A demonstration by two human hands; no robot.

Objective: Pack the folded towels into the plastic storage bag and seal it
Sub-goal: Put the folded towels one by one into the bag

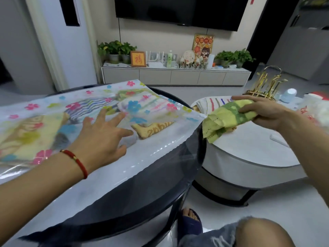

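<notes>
A clear plastic storage bag [53,106] printed with coloured flowers lies across the dark round table [142,207], its mouth toward the right. Several folded towels show through it, among them a tan one [153,130] near the opening. My left hand [103,134] lies on the bag with fingers spread and straight, pressing near the opening. My right hand [263,113] grips a folded green and yellow towel [226,122] just right of the bag's mouth, above the gap between the tables. A white striped folded towel [211,103] rests on the white table behind it.
A white oval table [249,150] stands to the right with a gold rack [263,84], a small pale blue object [288,95] and a white plastic bag [316,107]. A TV cabinet [174,75] with plants lines the far wall. My knee [258,232] and slippered foot [190,221] are below.
</notes>
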